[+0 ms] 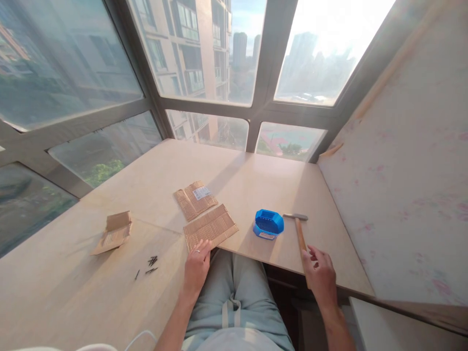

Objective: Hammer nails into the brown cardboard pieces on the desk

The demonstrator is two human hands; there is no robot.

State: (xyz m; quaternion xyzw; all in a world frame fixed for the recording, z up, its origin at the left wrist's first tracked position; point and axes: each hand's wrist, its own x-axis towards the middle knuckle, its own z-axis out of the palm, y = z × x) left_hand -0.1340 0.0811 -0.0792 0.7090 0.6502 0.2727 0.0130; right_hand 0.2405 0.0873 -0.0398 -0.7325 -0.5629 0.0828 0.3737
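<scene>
My left hand (197, 265), with a ring on one finger, rests on the near edge of a flat cardboard piece (212, 225), its fingers lying over the edge. Just behind that lies a second cardboard piece (192, 201) with a white printed label. My right hand (319, 268) is closed at the lower handle of a hammer (301, 234). The hammer's head lies on the table, pointing away from me. Left of the hammer stands a blue faceted plastic container (268, 224) with an open top; what lies inside cannot be made out.
On the left side of the light wooden table (146, 195) sit a folded cardboard piece (115, 233) and several dark screws or nails (151, 263). A white cable (141, 335) runs at the bottom left. Windows border the far side, and a patterned wall (402, 195) stands at right.
</scene>
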